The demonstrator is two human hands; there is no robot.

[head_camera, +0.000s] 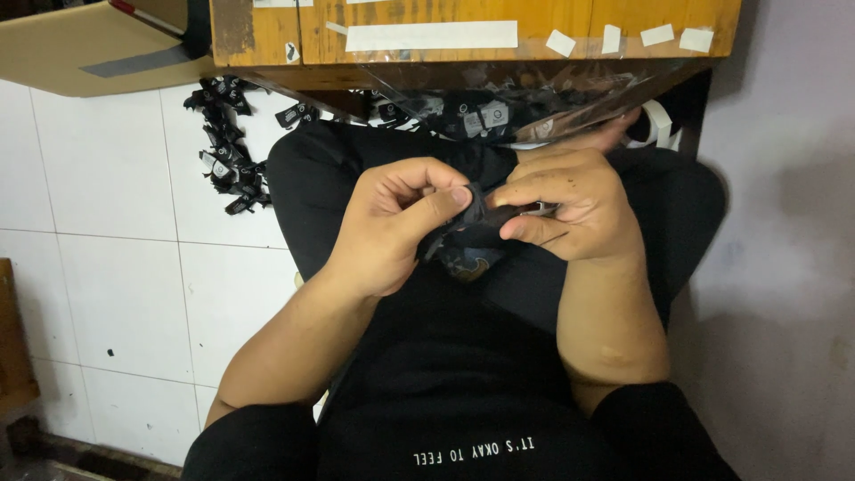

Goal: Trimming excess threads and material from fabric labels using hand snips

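A: Pinching is seen at the centre of the frame: a small black fabric piece (476, 223) is held between both hands over the lap. How is it gripped?

B: The left hand (392, 227) is closed on it, thumb pressed against the curled fingers at the piece's left end. The right hand (570, 209) is closed on its right end, where a small pale strip is caught under the fingertips.

A: What is found above the hands?

B: A clear plastic bag (534, 98) of black labels with pale tags is seen at the upper centre, hanging beneath a wooden table edge (472, 31) on which strips of white tape are stuck.

A: And at the upper left?

B: A pile of loose black labels (227, 151) is scattered on the white tiled floor (116, 249), below a cardboard box (89, 44)
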